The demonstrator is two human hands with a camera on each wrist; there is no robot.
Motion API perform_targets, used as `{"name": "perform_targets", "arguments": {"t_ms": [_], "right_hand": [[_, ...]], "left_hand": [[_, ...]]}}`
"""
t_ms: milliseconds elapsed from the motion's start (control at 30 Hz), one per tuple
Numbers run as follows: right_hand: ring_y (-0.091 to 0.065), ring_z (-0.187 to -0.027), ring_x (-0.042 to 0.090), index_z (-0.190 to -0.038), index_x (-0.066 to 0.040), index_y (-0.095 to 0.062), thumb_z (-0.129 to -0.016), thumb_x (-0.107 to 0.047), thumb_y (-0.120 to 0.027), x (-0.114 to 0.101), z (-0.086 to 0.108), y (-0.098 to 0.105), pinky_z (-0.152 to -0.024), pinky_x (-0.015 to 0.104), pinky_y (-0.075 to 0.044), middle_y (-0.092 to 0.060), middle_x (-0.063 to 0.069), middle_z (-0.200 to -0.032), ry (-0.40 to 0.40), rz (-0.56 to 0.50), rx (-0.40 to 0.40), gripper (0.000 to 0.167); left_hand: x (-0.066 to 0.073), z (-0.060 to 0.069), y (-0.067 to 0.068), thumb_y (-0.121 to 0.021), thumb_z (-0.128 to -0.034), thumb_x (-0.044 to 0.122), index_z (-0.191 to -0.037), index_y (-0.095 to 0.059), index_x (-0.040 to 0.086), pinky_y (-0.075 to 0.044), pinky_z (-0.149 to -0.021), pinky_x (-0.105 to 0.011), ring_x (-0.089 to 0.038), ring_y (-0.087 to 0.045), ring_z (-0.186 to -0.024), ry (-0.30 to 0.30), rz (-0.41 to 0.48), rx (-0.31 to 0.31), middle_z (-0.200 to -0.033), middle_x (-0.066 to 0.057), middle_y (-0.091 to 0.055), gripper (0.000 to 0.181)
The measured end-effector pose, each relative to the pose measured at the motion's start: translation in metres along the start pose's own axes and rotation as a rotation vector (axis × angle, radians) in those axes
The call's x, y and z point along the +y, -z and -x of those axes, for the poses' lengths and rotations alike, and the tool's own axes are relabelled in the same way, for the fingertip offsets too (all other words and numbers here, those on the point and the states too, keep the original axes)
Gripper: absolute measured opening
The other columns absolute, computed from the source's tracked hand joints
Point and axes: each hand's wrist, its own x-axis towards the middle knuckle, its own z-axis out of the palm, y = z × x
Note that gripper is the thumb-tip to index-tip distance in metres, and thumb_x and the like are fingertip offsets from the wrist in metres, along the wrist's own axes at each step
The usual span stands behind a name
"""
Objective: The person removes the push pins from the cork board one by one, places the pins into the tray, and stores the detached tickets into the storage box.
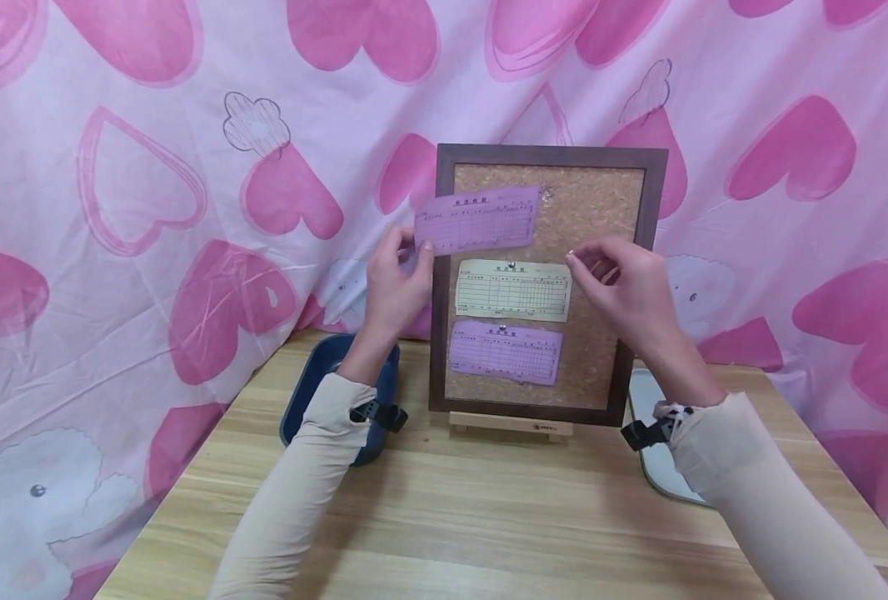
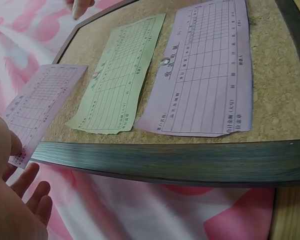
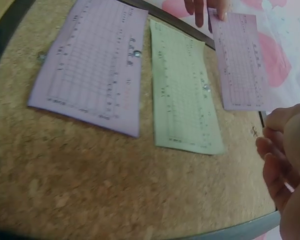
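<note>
My left hand (image 1: 399,279) pinches the left end of a purple slip (image 1: 477,221) between thumb and fingers, in front of the upper part of a framed cork board (image 1: 594,208). Below it a green slip (image 1: 513,290) and another purple slip (image 1: 506,352) are fixed to the cork, each with a pin at its top edge. To the right of the green slip is my right hand (image 1: 627,287), its thumb and index fingertips together and the other fingers curled; whether something small is between the tips cannot be seen. In the right wrist view, the held slip (image 3: 241,62) hangs beyond this hand (image 3: 295,155).
The board leans on a small wooden stand (image 1: 511,425) on the wooden table (image 1: 489,517). A dark blue tray (image 1: 286,425) stands to its left, partly behind my left forearm. On the right lies a pale tray (image 1: 665,467), and a pink heart-patterned cloth (image 1: 264,192) hangs behind.
</note>
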Motion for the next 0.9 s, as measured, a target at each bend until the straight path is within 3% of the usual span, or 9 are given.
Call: {"name": "perform_targets", "arguments": {"t_ms": [267,467,600,733,900], "right_hand": [[-0.056,-0.070,-0.002,-0.104,-0.003,-0.081,-0.094,-0.008,-0.082,0.012,0.028,0.004,-0.068,0.003,-0.045,-0.076,0.010,-0.085,0.111,-0.016,0.082,0.011],[-0.051,-0.070,0.001,-0.106,-0.006,-0.083,-0.092,-0.006,-0.085,0.021,0.051,0.010,-0.067,0.006,-0.042,-0.074,0.009,-0.083,0.062,-0.028,0.130,0.015],[-0.053,-0.072,-0.006,-0.105,-0.004,-0.083,-0.091,-0.005,-0.084,0.028,0.065,0.014,-0.068,0.004,-0.043,-0.074,0.011,-0.083,0.044,-0.037,0.154,0.014],[-0.054,-0.073,-0.014,-0.103,-0.003,-0.083,-0.089,-0.004,-0.085,0.036,0.081,0.018,-0.070,0.001,-0.045,-0.076,0.012,-0.084,0.036,-0.026,0.187,0.013],[-0.055,-0.071,-0.016,-0.101,-0.004,-0.084,-0.085,0.001,-0.086,0.047,0.103,0.023,-0.069,0.001,-0.046,-0.077,0.011,-0.084,0.025,-0.052,0.198,0.017]], "left_hand": [[-0.006,0.018,0.011,-0.066,-0.1054,0.018,-0.116,-0.067,0.003,-0.054,-0.104,-0.049,-0.027,-0.066,-0.109,0.026,0.010,0.000,-0.112,-0.014,-0.074,0.019],[-0.013,0.030,0.022,-0.068,-0.1047,0.018,-0.116,-0.068,0.002,-0.056,-0.100,-0.047,-0.028,-0.069,-0.104,0.074,0.027,0.036,-0.110,-0.015,-0.075,0.020],[-0.021,0.036,0.032,-0.069,-0.1053,0.019,-0.118,-0.068,0.002,-0.056,-0.098,-0.048,-0.028,-0.069,-0.104,0.100,0.044,0.059,-0.112,-0.015,-0.075,0.021],[-0.029,0.043,0.043,-0.067,-0.1069,0.022,-0.121,-0.066,0.002,-0.056,-0.096,-0.042,-0.026,-0.069,-0.104,0.132,0.056,0.072,-0.114,-0.015,-0.072,0.024],[-0.040,0.055,0.056,-0.067,-0.1075,0.024,-0.119,-0.067,0.003,-0.057,-0.094,-0.035,-0.022,-0.071,-0.098,0.190,0.055,0.072,-0.109,-0.014,-0.073,0.024]]}}
